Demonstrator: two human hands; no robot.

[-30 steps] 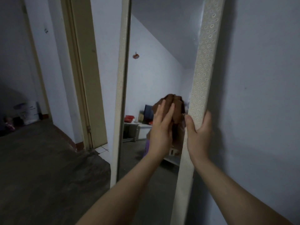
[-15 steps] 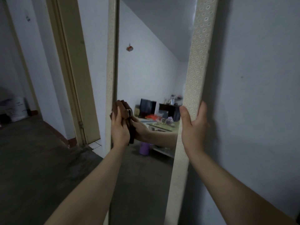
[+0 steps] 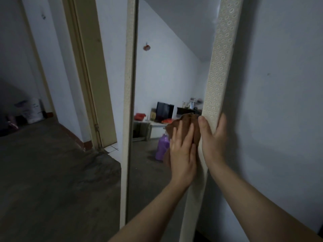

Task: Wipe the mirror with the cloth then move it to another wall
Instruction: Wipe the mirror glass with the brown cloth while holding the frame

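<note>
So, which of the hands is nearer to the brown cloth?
Left. The left hand presses the cloth flat on the mirror; the right hand grips its frame, just beside the cloth.

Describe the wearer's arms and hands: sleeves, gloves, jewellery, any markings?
Both are bare. The left hand and right hand have no gloves, and no rings show. The left forearm and right forearm carry no sleeve, watch or band up to the picture's edge. No markings are visible, though the light is dim.

One mirror, one cloth, two hands
</note>
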